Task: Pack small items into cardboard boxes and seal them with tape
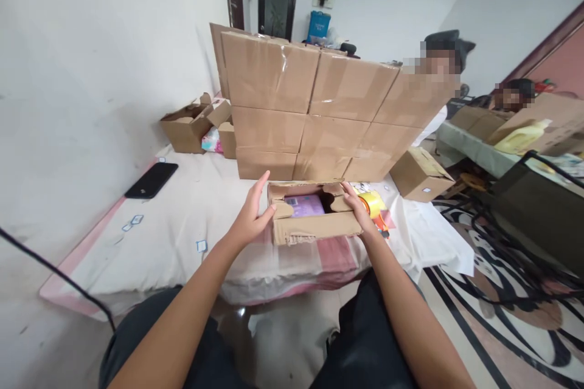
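A small open cardboard box [319,228] sits in front of me on the cloth-covered table, its front edge torn and its end flaps partly folded in. Inside lies a purple package [305,205]. My left hand [253,209] is at the box's left end, fingers stretched and apart, the thumb near or touching the corner. My right hand [358,209] grips the right end, fingers over the rim; its thumb is hidden. Just right of that hand is a yellow tape roll [373,203] on an orange-red dispenser, partly covered.
Stacked, taped cartons [292,112] form a wall behind the box. A black phone [152,180] lies at left, near open cartons [185,130]. Another carton [422,175] stands at right. Two people [431,121] are beyond, one at another table [474,149].
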`<control>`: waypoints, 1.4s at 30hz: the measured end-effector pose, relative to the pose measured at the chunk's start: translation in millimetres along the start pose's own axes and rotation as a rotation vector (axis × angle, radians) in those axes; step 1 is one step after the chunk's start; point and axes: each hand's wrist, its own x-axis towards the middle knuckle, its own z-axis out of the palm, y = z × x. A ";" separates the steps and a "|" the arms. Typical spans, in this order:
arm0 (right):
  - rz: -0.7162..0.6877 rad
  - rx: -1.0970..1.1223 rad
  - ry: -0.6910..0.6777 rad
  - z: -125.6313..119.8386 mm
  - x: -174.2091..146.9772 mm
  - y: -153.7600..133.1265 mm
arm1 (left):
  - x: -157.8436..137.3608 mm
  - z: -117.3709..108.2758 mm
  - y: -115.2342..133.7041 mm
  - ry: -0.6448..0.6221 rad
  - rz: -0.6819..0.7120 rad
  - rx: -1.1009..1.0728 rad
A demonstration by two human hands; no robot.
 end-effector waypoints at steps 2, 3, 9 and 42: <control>0.047 0.014 -0.018 1.4 -1.1 -1.0 | 1.8 -0.6 -1.1 -0.009 -0.022 -0.014; 0.045 0.024 -0.031 0.1 -1.8 -1.4 | 3.4 -1.6 -1.1 -0.019 -0.019 -0.006; -0.036 0.103 -0.199 -31.4 -13.3 5.6 | 12.0 -3.3 -5.7 -0.083 0.004 0.069; -0.092 0.164 0.056 10.2 -23.5 1.0 | 5.7 1.8 -39.5 -0.079 0.276 0.269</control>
